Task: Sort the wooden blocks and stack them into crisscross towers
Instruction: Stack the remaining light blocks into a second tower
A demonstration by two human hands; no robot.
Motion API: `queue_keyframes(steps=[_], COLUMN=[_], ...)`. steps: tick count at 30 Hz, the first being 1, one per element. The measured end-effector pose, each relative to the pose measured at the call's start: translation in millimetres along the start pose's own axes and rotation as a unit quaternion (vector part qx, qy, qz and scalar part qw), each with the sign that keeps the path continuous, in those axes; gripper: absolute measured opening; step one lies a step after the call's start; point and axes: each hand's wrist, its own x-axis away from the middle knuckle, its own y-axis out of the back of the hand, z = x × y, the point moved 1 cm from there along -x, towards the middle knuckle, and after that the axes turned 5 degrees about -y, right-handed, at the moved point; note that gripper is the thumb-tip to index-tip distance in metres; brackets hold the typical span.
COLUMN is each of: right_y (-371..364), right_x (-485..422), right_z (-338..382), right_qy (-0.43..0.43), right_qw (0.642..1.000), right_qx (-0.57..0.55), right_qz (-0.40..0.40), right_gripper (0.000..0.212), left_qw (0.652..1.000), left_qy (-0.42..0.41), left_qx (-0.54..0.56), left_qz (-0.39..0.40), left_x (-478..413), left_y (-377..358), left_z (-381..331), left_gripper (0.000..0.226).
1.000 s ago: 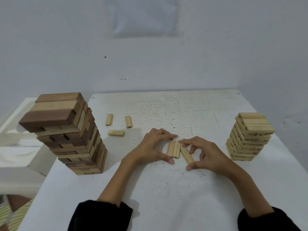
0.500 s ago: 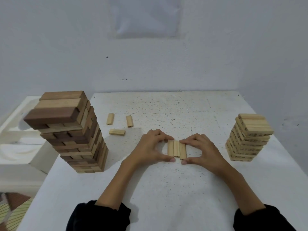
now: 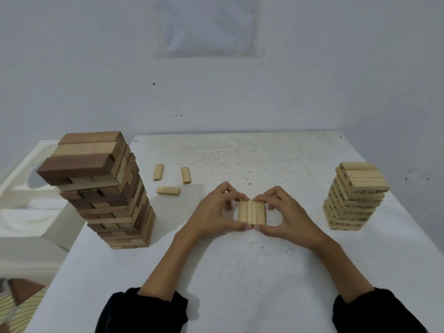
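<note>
Three small pale blocks [image 3: 252,212] lie side by side as one flat row in the middle of the white table [image 3: 240,272]. My left hand [image 3: 213,212] and my right hand [image 3: 286,215] pinch this row from both sides, index fingers at its far end and thumbs at its near end. A tall crisscross tower of large brown and tan blocks [image 3: 105,188] stands at the left. A shorter tower of small pale blocks [image 3: 353,197] stands at the right. Three loose small blocks [image 3: 168,190] lie behind my left hand.
A white moulded object [image 3: 26,200] sits beyond the table's left edge. The wall rises right behind the table's far edge. Striped floor matting [image 3: 19,308] shows at the bottom left.
My right hand slid the third block against the other two, closing the gap. Both hands then squared the row, thumbs meeting at its near end.
</note>
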Motion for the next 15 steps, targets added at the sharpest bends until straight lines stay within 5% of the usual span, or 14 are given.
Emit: queue_keyframes(steps=[15], right_y=[115], right_x=[2], right_z=[67], right_qy=[0.058], right_qw=[0.996], right_qx=[0.028], right_qz=[-0.055], right_gripper=[0.057], left_qw=[0.988], left_qy=[-0.132], left_qx=[-0.033], left_qz=[-0.077], left_x=[-35], left_y=[65], left_z=[-97], left_gripper=[0.052])
